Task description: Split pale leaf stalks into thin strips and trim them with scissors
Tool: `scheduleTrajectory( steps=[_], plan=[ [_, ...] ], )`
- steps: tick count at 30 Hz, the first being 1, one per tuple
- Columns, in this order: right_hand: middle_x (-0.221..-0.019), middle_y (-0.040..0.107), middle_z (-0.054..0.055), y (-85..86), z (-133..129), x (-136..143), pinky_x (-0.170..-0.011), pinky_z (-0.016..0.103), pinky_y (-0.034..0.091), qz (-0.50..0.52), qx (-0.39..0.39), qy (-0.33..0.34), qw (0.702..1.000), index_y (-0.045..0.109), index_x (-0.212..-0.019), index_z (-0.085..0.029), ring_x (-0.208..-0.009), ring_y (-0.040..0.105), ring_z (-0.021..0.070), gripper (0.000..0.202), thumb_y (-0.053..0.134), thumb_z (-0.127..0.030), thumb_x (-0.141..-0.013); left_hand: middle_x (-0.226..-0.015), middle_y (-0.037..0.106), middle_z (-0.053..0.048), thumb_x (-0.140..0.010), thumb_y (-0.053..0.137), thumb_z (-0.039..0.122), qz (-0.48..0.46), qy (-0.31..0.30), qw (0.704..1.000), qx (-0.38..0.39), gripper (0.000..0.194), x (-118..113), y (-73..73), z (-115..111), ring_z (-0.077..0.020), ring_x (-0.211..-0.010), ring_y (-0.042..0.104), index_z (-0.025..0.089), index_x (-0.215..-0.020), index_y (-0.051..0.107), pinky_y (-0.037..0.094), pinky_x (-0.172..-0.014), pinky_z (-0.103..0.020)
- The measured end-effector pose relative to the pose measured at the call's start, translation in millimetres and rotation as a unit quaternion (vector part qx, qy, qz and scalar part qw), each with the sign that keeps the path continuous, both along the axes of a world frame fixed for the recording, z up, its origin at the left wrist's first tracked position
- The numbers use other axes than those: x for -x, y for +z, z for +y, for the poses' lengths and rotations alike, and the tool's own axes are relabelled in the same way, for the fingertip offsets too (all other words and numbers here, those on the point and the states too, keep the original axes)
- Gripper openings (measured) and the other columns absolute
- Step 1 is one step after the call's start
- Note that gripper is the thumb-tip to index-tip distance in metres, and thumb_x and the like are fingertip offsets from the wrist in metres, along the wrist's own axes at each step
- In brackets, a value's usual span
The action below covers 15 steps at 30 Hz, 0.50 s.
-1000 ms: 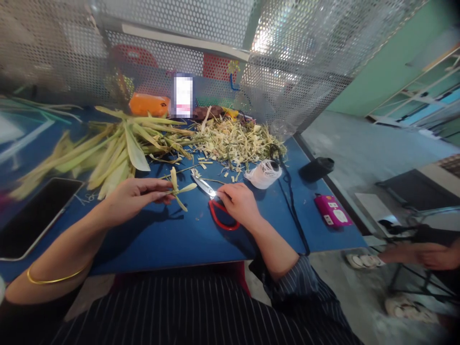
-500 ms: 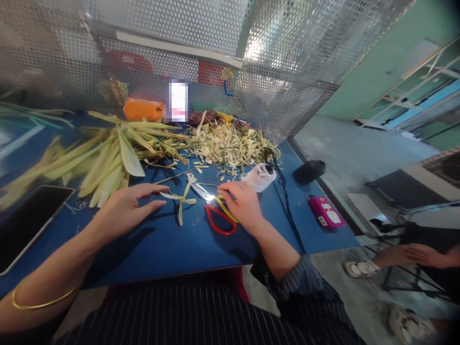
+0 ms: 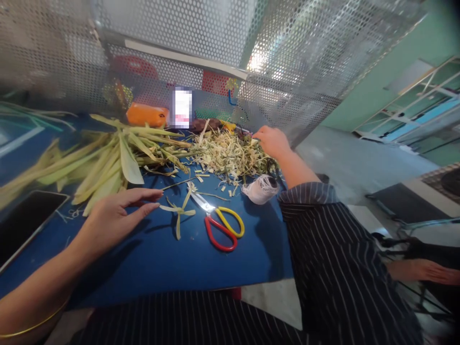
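Observation:
My left hand [image 3: 125, 211] is over the table's left half, thumb and fingers apart, its tips beside a small knotted piece of pale leaf strips [image 3: 178, 211]. My right hand [image 3: 272, 140] reaches to the back right edge of the heap of cut scraps [image 3: 230, 151]; its fingers are pressed together, and what they hold, if anything, is too small to name. Scissors with a red and a yellow handle [image 3: 209, 208] lie on the blue table right of the knotted piece. A spool of white thread [image 3: 260, 189] lies below my right forearm.
Long pale green leaves [image 3: 108, 163] are spread at the left, with a dark tablet [image 3: 27, 220] before them. An orange packet [image 3: 147, 115] and a lit phone [image 3: 182, 108] stand near the perforated metal screen [image 3: 172, 28]. A person's hands [image 3: 427, 271] show at the right.
My right hand has moved from the scissors to the back right of the scrap heap. The scissors now lie untouched, and my left hand has shifted slightly left.

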State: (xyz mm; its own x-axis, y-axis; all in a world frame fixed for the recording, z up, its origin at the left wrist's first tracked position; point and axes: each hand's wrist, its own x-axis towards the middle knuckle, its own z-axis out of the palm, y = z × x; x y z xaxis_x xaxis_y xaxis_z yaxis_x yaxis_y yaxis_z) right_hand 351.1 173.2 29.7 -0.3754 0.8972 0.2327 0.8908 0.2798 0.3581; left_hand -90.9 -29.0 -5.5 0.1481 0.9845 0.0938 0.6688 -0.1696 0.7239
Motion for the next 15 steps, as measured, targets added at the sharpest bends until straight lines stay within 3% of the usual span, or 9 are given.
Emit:
scheduleTrajectory(
  steps=[3, 8, 15],
  plan=[
    [-0.118, 0.060, 0.013, -11.5, 9.4, -0.6, -0.078, 0.034, 0.032, -0.041, 0.022, 0.007, 0.999, 0.065, -0.117, -0.019, -0.094, 0.053, 0.0223, 0.040, 0.037, -0.011, -0.089, -0.110, 0.073, 0.001, -0.080, 0.062, 0.049, 0.004, 0.002, 1.000, 0.010, 0.034, -0.1, 0.5, 0.1, -0.0220, -0.105, 0.065, 0.029, -0.106, 0.072, 0.047, -0.096, -0.037],
    [-0.109, 0.061, 0.016, -16.9, 10.8, -6.1, -0.074, 0.033, 0.031, -0.080, 0.029, -0.023, 0.996, 0.065, -0.110, -0.013, -0.089, 0.055, 0.0212, 0.035, 0.035, -0.012, -0.091, -0.110, 0.073, 0.001, -0.081, 0.062, 0.048, 0.006, 0.000, 1.000, 0.029, 0.032, -1.6, 3.8, 0.6, -0.0228, -0.107, 0.064, 0.030, -0.105, 0.072, 0.044, -0.100, -0.039],
    [-0.106, 0.060, 0.015, -23.9, 5.4, -7.9, -0.074, 0.034, 0.035, -0.022, -0.008, -0.053, 0.998, 0.063, -0.104, -0.015, -0.083, 0.054, 0.0206, 0.030, 0.036, -0.012, -0.091, -0.108, 0.073, 0.001, -0.080, 0.062, 0.049, -0.004, 0.000, 0.998, 0.056, 0.031, -3.9, 4.1, 2.1, -0.0227, -0.105, 0.065, 0.031, -0.103, 0.073, 0.045, -0.097, -0.038]
  ],
)
